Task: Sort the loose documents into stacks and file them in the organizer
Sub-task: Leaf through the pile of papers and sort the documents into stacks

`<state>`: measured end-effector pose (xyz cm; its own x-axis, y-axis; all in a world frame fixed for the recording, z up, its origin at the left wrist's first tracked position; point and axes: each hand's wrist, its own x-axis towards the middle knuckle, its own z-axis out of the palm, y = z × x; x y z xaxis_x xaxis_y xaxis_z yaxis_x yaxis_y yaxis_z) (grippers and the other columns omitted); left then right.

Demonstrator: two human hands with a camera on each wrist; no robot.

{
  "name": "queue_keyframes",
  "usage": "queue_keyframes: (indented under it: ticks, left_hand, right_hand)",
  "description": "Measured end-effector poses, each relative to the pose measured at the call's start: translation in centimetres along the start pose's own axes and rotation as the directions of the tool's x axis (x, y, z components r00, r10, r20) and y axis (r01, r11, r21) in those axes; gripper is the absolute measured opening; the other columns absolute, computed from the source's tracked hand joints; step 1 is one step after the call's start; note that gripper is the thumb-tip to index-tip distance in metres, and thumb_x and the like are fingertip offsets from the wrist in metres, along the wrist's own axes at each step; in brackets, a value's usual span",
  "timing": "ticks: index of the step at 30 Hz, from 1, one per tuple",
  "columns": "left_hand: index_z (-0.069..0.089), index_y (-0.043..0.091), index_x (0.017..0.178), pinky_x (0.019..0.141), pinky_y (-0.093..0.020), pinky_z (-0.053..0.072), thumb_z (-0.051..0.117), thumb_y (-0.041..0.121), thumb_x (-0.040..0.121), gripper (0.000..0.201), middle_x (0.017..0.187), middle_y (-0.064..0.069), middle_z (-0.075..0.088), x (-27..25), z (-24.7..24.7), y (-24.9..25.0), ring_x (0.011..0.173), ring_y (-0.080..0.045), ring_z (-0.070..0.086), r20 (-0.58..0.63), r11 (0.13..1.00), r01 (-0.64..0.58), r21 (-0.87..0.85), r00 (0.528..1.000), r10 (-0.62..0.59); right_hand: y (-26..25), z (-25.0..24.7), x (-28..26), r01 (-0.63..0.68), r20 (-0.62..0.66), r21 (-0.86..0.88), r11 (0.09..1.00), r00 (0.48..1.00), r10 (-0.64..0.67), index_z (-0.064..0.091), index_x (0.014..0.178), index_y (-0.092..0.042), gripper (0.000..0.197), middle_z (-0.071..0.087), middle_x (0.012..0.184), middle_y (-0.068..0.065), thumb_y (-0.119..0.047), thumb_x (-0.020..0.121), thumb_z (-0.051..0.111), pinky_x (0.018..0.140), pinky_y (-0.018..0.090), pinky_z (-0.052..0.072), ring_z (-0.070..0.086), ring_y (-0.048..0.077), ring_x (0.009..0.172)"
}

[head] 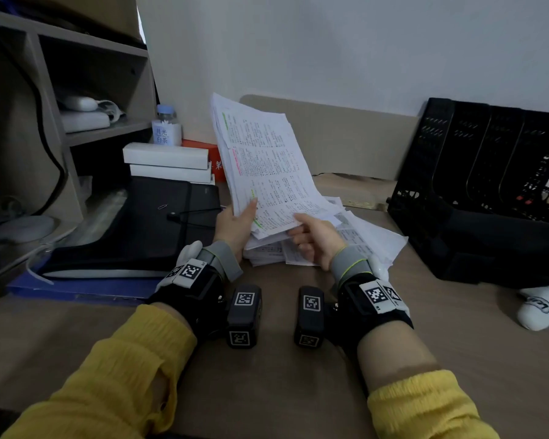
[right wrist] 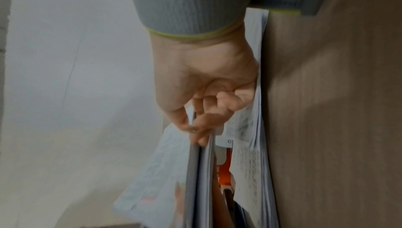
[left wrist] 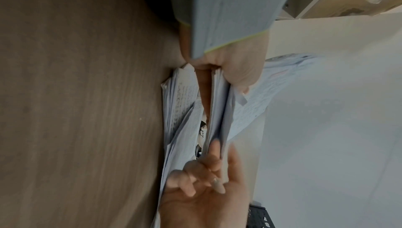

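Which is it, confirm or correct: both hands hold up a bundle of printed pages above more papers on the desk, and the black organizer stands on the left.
One point is wrong. In the head view the black organizer stands on the right. Otherwise correct: the left hand and right hand hold the bundle of printed pages above the papers on the desk.

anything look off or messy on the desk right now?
Yes. The loose papers under the lifted sheaf lie fanned and askew, not squared. A white sock lies on the desk beside the black organizer, which seems out of place.
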<state>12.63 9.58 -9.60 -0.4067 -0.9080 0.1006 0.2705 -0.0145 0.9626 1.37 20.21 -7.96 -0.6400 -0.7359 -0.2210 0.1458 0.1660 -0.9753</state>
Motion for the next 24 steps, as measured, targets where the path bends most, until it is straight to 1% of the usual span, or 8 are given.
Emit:
queue_keyframes:
  ticks: [3, 5, 8, 10, 12, 16, 20, 24]
  left_hand:
    - [0.06, 0.002, 0.125, 0.092, -0.037, 0.054, 0.063, 0.025, 0.093, 0.039, 0.118, -0.01, 0.066, -0.1, 0.0, 0.1, 0.102, -0.022, 0.066, 0.021, 1.0, -0.001, -0.015, 1.0, 0.001]
    - [0.06, 0.003, 0.125, 0.094, -0.04, 0.054, 0.063, 0.025, 0.092, 0.04, 0.119, -0.011, 0.066, -0.2, 0.0, 0.2, 0.104, -0.023, 0.066, 0.034, 1.0, 0.008, -0.027, 0.999, -0.007]
    - [0.059, 0.003, 0.125, 0.09, -0.036, 0.055, 0.062, 0.025, 0.093, 0.039, 0.118, -0.011, 0.067, -0.3, 0.0, 0.2, 0.1, -0.022, 0.067, 0.066, 0.999, 0.016, -0.037, 0.998, -0.014]
    - [0.06, 0.004, 0.124, 0.082, -0.031, 0.057, 0.062, 0.025, 0.093, 0.038, 0.114, -0.009, 0.067, -0.4, 0.0, 0.2, 0.093, -0.019, 0.068, 0.095, 0.999, 0.029, -0.045, 0.995, -0.024]
    - [0.06, 0.005, 0.123, 0.077, -0.028, 0.059, 0.062, 0.026, 0.092, 0.037, 0.111, -0.008, 0.068, -0.4, 0.0, 0.1, 0.088, -0.015, 0.068, 0.117, 0.998, 0.039, -0.04, 0.993, -0.034]
    - [0.061, 0.006, 0.12, 0.087, -0.037, 0.056, 0.063, 0.027, 0.092, 0.035, 0.113, -0.009, 0.068, -0.5, 0.1, 0.2, 0.093, -0.018, 0.068, 0.113, 0.998, 0.049, -0.051, 0.993, -0.043]
    - [0.061, 0.006, 0.119, 0.093, -0.044, 0.054, 0.065, 0.031, 0.09, 0.038, 0.116, -0.01, 0.068, -0.4, 0.0, 0.2, 0.104, -0.025, 0.067, 0.063, 0.998, 0.042, -0.05, 0.997, -0.039]
    - [0.061, 0.004, 0.122, 0.092, -0.043, 0.055, 0.064, 0.03, 0.091, 0.041, 0.116, -0.011, 0.068, -0.4, -0.2, 0.1, 0.102, -0.025, 0.067, 0.059, 0.997, 0.05, -0.054, 0.997, -0.046]
  right_hand:
    - [0.5, -2.1, 1.0, 0.01, -0.18, 0.254, 0.967, 0.983, 0.037, 0.052, 0.071, -0.013, 0.027, 0.057, 0.046, -0.001, -0.029, 0.092, 0.055, 0.031, 0.009, 0.02, 0.038, 0.005, 0.027]
    - [0.7, -3.3, 1.4, 0.1, -0.351, 0.309, 0.946, 0.936, 0.016, 0.054, 0.074, -0.014, 0.018, 0.059, 0.06, 0.002, -0.023, 0.09, 0.057, 0.034, 0.012, 0.026, 0.042, 0.009, 0.037]
    - [1.2, -4.2, 1.9, 0.203, -0.512, 0.276, 0.94, 0.858, -0.035, 0.057, 0.09, -0.015, 0.016, 0.06, 0.092, 0.004, -0.027, 0.081, 0.062, 0.065, 0.028, 0.049, 0.056, 0.021, 0.077]
    - [1.5, -4.6, 2.3, 0.205, -0.525, 0.238, 0.949, 0.849, -0.052, 0.061, 0.104, -0.02, 0.033, 0.059, 0.109, 0.004, -0.035, 0.075, 0.063, 0.082, 0.035, 0.05, 0.058, 0.025, 0.097]
    - [1.3, -4.5, 2.0, 0.223, -0.476, 0.24, 0.945, 0.876, -0.085, 0.062, 0.112, -0.022, 0.03, 0.062, 0.104, 0.004, -0.029, 0.083, 0.059, 0.076, 0.031, 0.05, 0.059, 0.022, 0.091]
    - [1.1, -4.4, 1.9, 0.276, -0.435, 0.273, 0.922, 0.89, -0.138, 0.064, 0.122, -0.019, 0.042, 0.069, 0.103, 0.006, -0.005, 0.087, 0.045, 0.066, 0.026, 0.048, 0.06, 0.022, 0.08]
    - [1.2, -4.3, 1.9, 0.252, -0.472, 0.302, 0.919, 0.877, -0.085, 0.069, 0.113, -0.018, 0.044, 0.066, 0.081, -0.002, 0.002, 0.083, 0.045, 0.062, 0.027, 0.046, 0.055, 0.018, 0.067]
    - [1.1, -4.4, 2.0, 0.245, -0.466, 0.345, 0.906, 0.883, -0.061, 0.068, 0.108, -0.018, 0.035, 0.064, 0.082, -0.002, -0.002, 0.084, 0.048, 0.058, 0.027, 0.049, 0.057, 0.017, 0.07]
